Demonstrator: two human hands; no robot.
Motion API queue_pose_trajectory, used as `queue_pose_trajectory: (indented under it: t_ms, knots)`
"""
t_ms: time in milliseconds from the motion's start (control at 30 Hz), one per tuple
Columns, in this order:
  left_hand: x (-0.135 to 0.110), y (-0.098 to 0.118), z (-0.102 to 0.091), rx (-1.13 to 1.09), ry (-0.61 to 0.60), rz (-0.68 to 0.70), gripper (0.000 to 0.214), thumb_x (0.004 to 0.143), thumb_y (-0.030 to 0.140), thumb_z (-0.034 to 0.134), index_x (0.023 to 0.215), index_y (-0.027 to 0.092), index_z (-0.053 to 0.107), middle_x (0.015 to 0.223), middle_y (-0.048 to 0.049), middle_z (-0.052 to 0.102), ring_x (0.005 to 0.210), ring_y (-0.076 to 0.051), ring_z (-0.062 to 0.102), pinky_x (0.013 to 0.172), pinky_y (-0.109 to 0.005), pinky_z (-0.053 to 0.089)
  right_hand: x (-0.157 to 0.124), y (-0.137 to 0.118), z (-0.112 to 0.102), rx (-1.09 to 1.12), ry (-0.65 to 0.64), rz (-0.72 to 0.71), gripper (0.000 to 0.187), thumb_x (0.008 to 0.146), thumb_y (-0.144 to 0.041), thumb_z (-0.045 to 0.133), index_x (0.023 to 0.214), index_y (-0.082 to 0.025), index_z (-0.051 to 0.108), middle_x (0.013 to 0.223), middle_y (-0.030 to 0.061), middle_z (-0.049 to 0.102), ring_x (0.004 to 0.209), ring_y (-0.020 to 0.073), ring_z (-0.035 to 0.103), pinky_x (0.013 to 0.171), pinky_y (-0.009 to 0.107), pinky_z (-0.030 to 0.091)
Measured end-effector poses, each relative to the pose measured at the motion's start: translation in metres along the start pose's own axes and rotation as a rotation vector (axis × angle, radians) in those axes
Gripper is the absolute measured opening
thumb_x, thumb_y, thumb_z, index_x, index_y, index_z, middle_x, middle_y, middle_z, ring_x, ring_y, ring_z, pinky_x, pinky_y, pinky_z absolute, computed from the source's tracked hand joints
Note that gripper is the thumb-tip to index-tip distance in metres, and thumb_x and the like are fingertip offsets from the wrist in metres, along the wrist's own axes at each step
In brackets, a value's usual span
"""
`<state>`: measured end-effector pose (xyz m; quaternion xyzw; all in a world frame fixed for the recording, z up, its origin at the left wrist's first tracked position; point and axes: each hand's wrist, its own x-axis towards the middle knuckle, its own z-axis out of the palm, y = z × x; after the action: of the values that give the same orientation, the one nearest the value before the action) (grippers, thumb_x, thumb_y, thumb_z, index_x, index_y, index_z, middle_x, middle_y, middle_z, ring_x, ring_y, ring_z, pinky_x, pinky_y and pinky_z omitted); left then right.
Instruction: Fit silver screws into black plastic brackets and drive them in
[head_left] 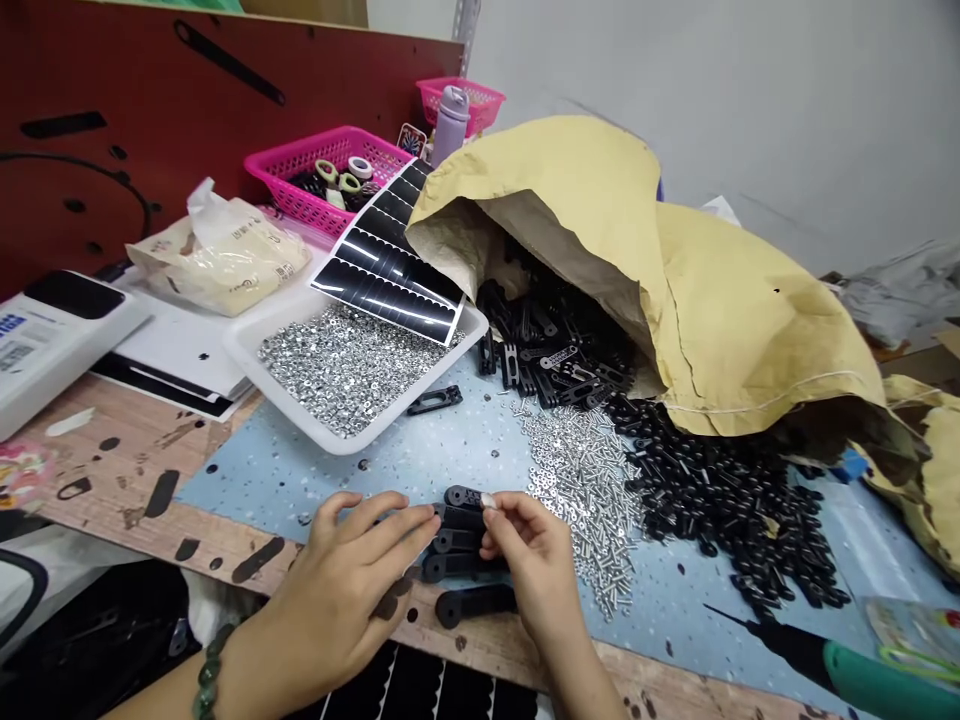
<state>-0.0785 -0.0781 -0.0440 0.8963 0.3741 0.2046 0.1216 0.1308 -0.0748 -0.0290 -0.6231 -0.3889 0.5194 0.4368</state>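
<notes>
My left hand (351, 580) rests on the blue mat with its fingers curled against the left ends of a row of black plastic brackets (459, 540). My right hand (529, 555) pinches a small silver nut (488, 500) between thumb and forefinger, right over the top bracket of the row. One more bracket (474, 604) lies nearest me, below the others. A pile of silver screws and nuts (581, 480) lies just right of my right hand.
A white tray (247, 345) of silver nuts stands behind the hands, black sticker sheets (390, 262) leaning on it. A tan paper sack (675, 290) spills black parts (720, 490) at right. Pink baskets (300, 165), a plastic bag (217, 250) and a green-handled tool (877, 680) lie around.
</notes>
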Motion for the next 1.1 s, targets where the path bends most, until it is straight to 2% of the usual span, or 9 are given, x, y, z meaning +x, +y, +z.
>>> queue_pose_trajectory:
  t_ms: [133, 400, 600, 700, 767, 867, 933, 1000, 1100]
  knots:
    - [-0.002, -0.002, 0.001, 0.042, -0.02, 0.016, 0.059, 0.078, 0.01, 0.052, 0.135, 0.022, 0.047, 0.133, -0.0019, 0.056, 0.114, -0.028, 0.048, 0.094, -0.044, 0.022, 0.0, -0.001, 0.003, -0.015, 0.026, 0.011, 0.018, 0.072, -0.035, 0.066, 0.072, -0.017, 0.064, 0.054, -0.0028, 0.055, 0.049, 0.01, 0.052, 0.049, 0.021, 0.048]
    - [0.006, 0.005, 0.0, 0.003, -0.011, -0.007, 0.056, 0.082, 0.015, 0.053, 0.137, 0.024, 0.045, 0.126, -0.0033, 0.06, 0.111, -0.026, 0.051, 0.096, -0.043, 0.021, -0.001, 0.001, 0.006, -0.173, -0.024, -0.001, 0.019, 0.078, -0.035, 0.058, 0.077, -0.017, 0.063, 0.057, -0.002, 0.054, 0.051, 0.0125, 0.052, 0.049, 0.023, 0.044]
    - [0.011, 0.01, 0.001, -0.023, -0.019, -0.044, 0.054, 0.082, 0.017, 0.054, 0.135, 0.022, 0.047, 0.122, -0.0063, 0.061, 0.111, -0.029, 0.049, 0.097, -0.048, 0.02, -0.001, 0.001, -0.001, -0.737, 0.057, -0.264, 0.005, 0.082, -0.023, 0.053, 0.079, -0.02, 0.053, 0.066, 0.0001, 0.056, 0.059, 0.0158, 0.054, 0.056, 0.028, 0.044]
    - [0.012, 0.007, -0.006, -0.06, -0.088, -0.057, 0.054, 0.084, 0.014, 0.05, 0.137, 0.025, 0.045, 0.127, -0.0053, 0.057, 0.115, -0.029, 0.046, 0.097, -0.048, 0.024, -0.003, -0.003, -0.007, -0.878, 0.126, -0.389, 0.014, 0.082, -0.027, 0.057, 0.092, -0.019, 0.05, 0.076, 0.0028, 0.056, 0.063, 0.018, 0.056, 0.054, 0.029, 0.045]
    - [0.015, 0.007, -0.013, -0.134, -0.113, -0.081, 0.053, 0.086, 0.013, 0.046, 0.137, 0.027, 0.044, 0.131, -0.0039, 0.053, 0.118, -0.028, 0.044, 0.098, -0.047, 0.03, -0.008, -0.008, -0.006, -0.854, 0.119, -0.548, 0.02, 0.084, -0.026, 0.057, 0.101, -0.019, 0.049, 0.088, 0.0066, 0.057, 0.076, 0.0202, 0.059, 0.062, 0.031, 0.049]
    - [0.019, 0.011, -0.021, -0.287, -0.131, -0.096, 0.057, 0.088, 0.011, 0.041, 0.142, 0.028, 0.036, 0.137, -0.0036, 0.048, 0.124, -0.026, 0.042, 0.101, -0.044, 0.037, -0.021, -0.018, 0.001, -0.693, -0.137, -0.738, 0.025, 0.089, -0.019, 0.051, 0.114, -0.021, 0.047, 0.097, 0.007, 0.058, 0.089, 0.019, 0.058, 0.076, 0.032, 0.051]
    - [0.02, 0.014, -0.023, -0.382, -0.139, -0.122, 0.058, 0.09, 0.011, 0.037, 0.145, 0.028, 0.029, 0.14, -0.0033, 0.044, 0.127, -0.024, 0.04, 0.103, -0.041, 0.041, -0.029, -0.023, 0.007, -0.638, -0.284, -0.802, 0.027, 0.091, -0.012, 0.046, 0.116, -0.022, 0.049, 0.095, 0.0053, 0.06, 0.087, 0.0173, 0.058, 0.077, 0.031, 0.05]
    - [0.02, 0.016, -0.023, -0.457, -0.12, -0.184, 0.054, 0.095, 0.014, 0.03, 0.146, 0.03, 0.023, 0.145, -0.002, 0.039, 0.129, -0.022, 0.04, 0.103, -0.038, 0.043, -0.035, -0.027, 0.007, -0.592, -0.328, -0.79, 0.026, 0.091, -0.009, 0.044, 0.111, -0.022, 0.053, 0.091, 0.004, 0.062, 0.083, 0.0164, 0.059, 0.073, 0.031, 0.05]
    - [0.019, 0.014, -0.021, -0.509, -0.018, -0.307, 0.049, 0.1, 0.017, 0.021, 0.147, 0.031, 0.02, 0.149, -0.0004, 0.034, 0.131, -0.02, 0.04, 0.102, -0.035, 0.046, -0.034, -0.028, -0.005, -0.405, -0.188, -0.626, 0.017, 0.09, -0.014, 0.049, 0.096, -0.024, 0.061, 0.085, 0.0032, 0.062, 0.078, 0.0167, 0.06, 0.067, 0.03, 0.051]
